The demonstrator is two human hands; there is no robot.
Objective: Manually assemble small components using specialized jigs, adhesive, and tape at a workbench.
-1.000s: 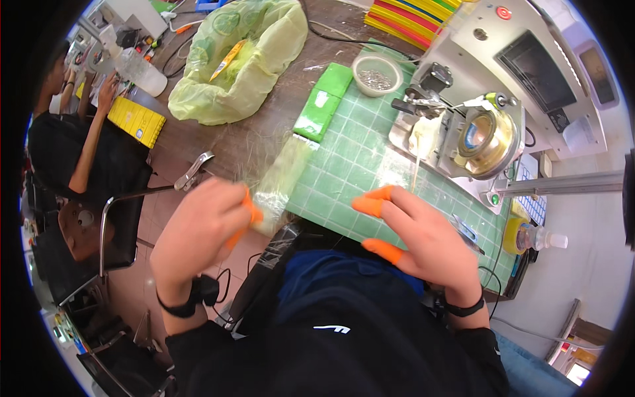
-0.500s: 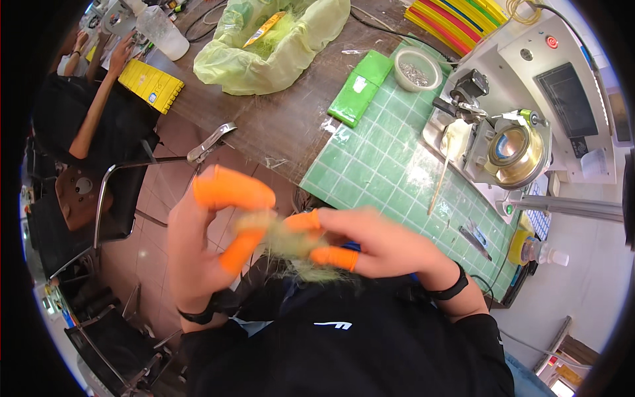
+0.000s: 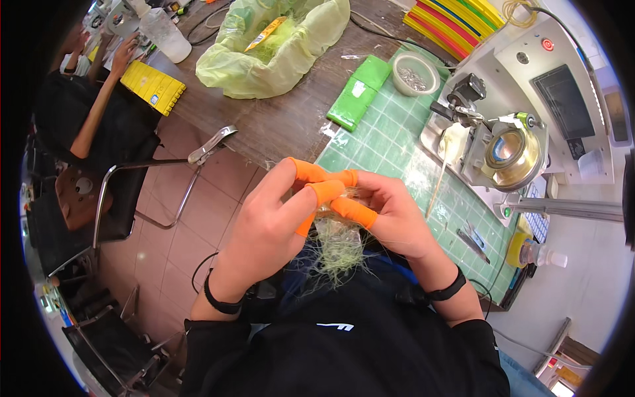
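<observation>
Head view: both hands meet above the lap, just off the counter edge, the left hand curled with its orange-capped fingertips pinched on a clear bag of pale green fibres, the right hand closed on the same bag from the other side, probably so the caps give grip on the slick film. Fibres trail down toward the dark shirt, while the green mat, a green block, a small bowl and the grey machine sit untouched beyond the hands.
</observation>
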